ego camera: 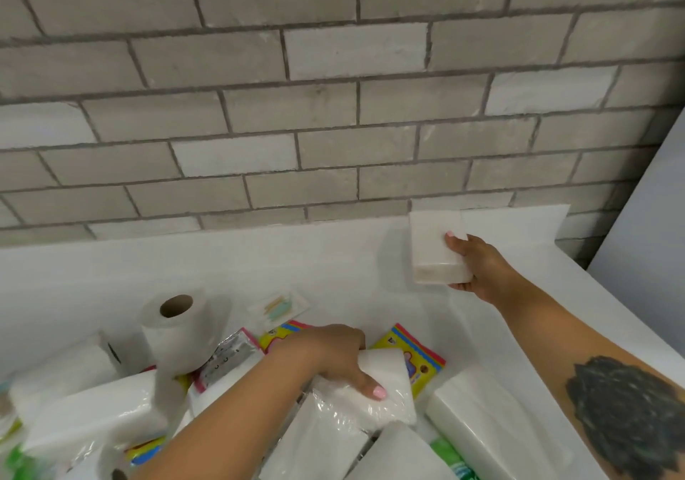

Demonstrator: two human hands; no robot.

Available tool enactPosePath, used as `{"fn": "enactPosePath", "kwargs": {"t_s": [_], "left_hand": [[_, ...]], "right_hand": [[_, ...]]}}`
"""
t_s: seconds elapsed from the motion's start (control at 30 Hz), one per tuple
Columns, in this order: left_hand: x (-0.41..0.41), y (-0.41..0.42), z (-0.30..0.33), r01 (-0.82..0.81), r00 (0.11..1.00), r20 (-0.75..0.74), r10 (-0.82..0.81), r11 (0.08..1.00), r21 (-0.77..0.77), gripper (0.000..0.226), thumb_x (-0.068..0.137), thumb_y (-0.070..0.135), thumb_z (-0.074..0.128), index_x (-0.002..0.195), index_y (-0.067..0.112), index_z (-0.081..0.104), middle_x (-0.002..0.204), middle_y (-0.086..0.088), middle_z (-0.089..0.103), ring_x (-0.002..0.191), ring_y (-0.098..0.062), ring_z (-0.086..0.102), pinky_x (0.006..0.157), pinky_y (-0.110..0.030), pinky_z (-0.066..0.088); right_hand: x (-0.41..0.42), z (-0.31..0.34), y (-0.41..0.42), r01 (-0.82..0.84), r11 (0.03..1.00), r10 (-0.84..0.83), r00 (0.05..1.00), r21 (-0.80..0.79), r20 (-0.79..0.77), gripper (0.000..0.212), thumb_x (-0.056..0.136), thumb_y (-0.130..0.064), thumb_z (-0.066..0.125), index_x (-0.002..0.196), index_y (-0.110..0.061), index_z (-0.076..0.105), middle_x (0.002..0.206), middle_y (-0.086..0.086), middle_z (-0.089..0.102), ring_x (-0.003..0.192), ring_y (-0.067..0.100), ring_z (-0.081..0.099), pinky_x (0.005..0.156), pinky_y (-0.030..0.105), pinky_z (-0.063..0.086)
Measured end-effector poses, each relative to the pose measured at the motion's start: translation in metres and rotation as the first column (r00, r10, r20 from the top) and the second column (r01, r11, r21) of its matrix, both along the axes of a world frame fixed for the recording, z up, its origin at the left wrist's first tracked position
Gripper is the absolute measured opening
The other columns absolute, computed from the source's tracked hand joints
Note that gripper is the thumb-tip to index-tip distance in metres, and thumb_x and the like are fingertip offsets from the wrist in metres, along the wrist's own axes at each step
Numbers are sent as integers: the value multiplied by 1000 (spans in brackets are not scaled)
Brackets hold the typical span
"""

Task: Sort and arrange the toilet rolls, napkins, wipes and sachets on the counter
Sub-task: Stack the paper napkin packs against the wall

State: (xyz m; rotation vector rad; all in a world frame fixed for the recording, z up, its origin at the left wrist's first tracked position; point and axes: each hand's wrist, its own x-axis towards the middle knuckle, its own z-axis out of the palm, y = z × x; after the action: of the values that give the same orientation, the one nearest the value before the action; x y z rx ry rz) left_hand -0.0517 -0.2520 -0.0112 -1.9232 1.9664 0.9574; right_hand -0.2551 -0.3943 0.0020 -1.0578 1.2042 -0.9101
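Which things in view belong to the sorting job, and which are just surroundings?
Job:
- napkin pack gripped by the right hand near the wall
- napkin pack gripped by the left hand
- upright toilet roll
- colourful sachets
- large napkin pack

Surroundings:
- white counter
- tiled wall

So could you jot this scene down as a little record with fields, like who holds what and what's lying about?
setting: white counter against a grey tiled wall
right hand: holds a white napkin pack at the back of the counter
left hand: grips a wrapped napkin pack in the pile
upright item: toilet roll
flat items: colourful sachets
stage: sorting barely begun, most packs heaped near the front edge
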Motion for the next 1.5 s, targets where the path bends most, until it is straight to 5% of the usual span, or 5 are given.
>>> {"fn": "enactPosePath", "kwargs": {"t_s": [0.57,0.7,0.83,1.13,1.5], "left_hand": [[20,-3,53,-289,909,-384,162,908,-303,60,64,56,77,108,27,49,103,10,62,93,-6,61,81,-28,53],[19,-5,57,-408,841,-497,211,851,-329,55,65,55,76,105,27,50,100,12,62,91,-3,61,81,-27,53],[20,-7,57,-469,795,-559,236,823,-319,32,71,49,73,88,33,51,93,14,62,85,1,60,73,-19,49],[27,-18,43,-584,737,-574,357,765,-273,57,70,56,70,110,23,47,101,11,59,87,-1,57,66,-17,46],[30,-47,26,-747,583,-640,501,641,-179,61,75,61,63,106,9,55,99,-4,67,84,-16,65,68,-27,50]], "right_hand": [[21,-34,-31,2,999,1,999,48,-54,31,91,-25,60,111,-3,55,95,9,60,81,26,58,61,31,47],[32,-49,-43,33,999,-29,976,16,-216,48,90,-32,60,121,5,53,112,17,56,98,30,54,78,34,46],[42,-61,-52,14,1000,-14,905,-3,-426,52,92,-42,53,121,0,54,121,17,57,111,37,54,100,44,43],[51,-70,-57,-21,1000,21,617,10,-786,58,96,-50,32,134,-9,46,132,16,43,120,33,43,102,43,38],[49,-69,-52,-42,988,-96,574,-147,-813,62,94,-53,36,144,-16,28,141,14,37,128,33,36,101,47,34]]}}
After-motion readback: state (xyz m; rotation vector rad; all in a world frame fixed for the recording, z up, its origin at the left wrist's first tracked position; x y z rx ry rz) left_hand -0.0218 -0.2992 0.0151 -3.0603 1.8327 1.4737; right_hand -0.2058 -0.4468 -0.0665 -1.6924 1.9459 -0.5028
